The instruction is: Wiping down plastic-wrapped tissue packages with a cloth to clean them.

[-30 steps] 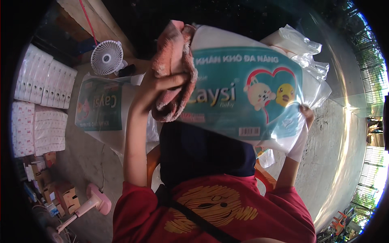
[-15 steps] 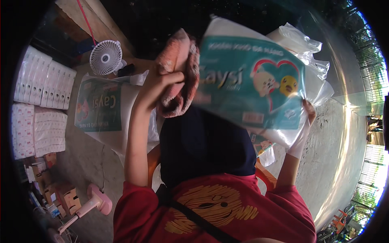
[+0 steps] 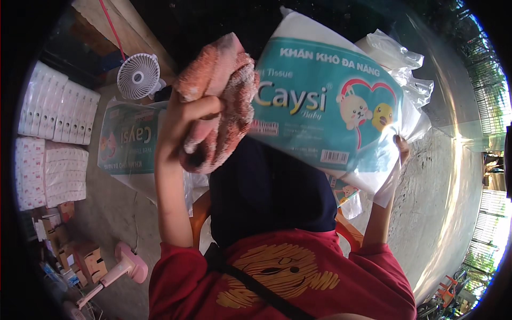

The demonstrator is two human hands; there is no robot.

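My left hand (image 3: 196, 113) is closed around a bunched pink-orange terry cloth (image 3: 230, 98), raised just left of a large plastic-wrapped tissue pack (image 3: 298, 125). This pack is white and teal, with a rabbit and a chick inside a red heart on its front. It is tilted above my lap, and my right hand (image 3: 403, 149) grips its lower right corner, where loose clear wrap hangs over my wrist. The fingers behind the pack are hidden. A similar pack (image 3: 130, 138) lies beyond my left forearm, upside down to me.
A small white fan (image 3: 138, 76) stands at the far left, near stacked white packs (image 3: 58, 109). More clear-wrapped packs (image 3: 392, 53) sit behind the held one. A pink fan-like stand (image 3: 130, 264) and cardboard boxes (image 3: 90, 261) are at the lower left. An orange chair (image 3: 349, 230) is under me.
My left hand has drawn the cloth leftward and slightly down, and the cloth is more spread. The tissue pack has risen a little at its upper left, still in my right hand.
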